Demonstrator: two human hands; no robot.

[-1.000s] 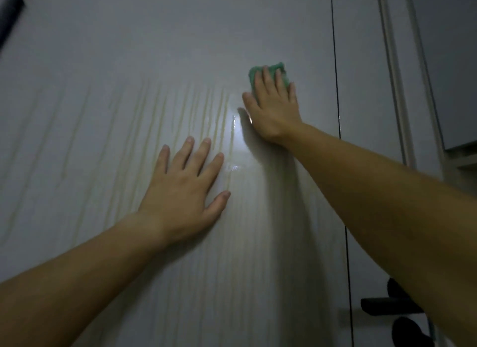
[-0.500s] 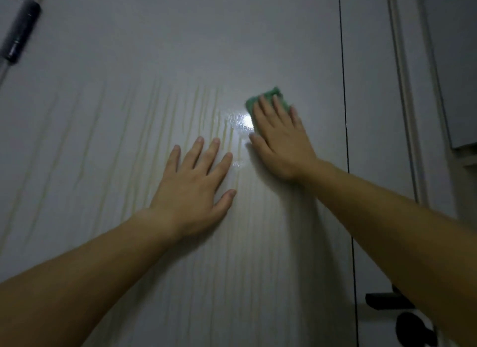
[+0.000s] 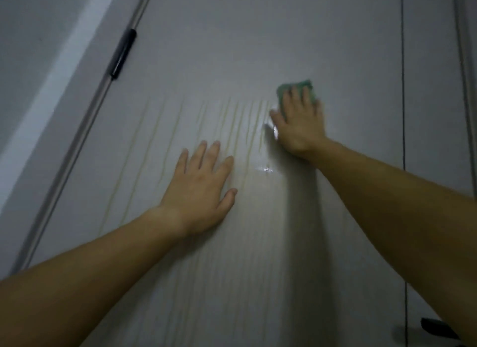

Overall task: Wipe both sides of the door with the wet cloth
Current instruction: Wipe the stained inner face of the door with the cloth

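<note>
Two hands flat on one door (image 3: 258, 49) — right hand (image 3: 299, 126) pressing one cloth (image 3: 296, 87), left hand (image 3: 200, 189) bare.

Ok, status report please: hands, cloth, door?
Right hand presses green cloth flat on door. Left hand flat, empty. Nothing in the way.

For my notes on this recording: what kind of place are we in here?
Probably a room inside a home, close up at a hinged interior door. A dark hinge sits on its left edge, a dark handle shows lower right, and the right hand presses a green cloth on the pale panel.
</note>
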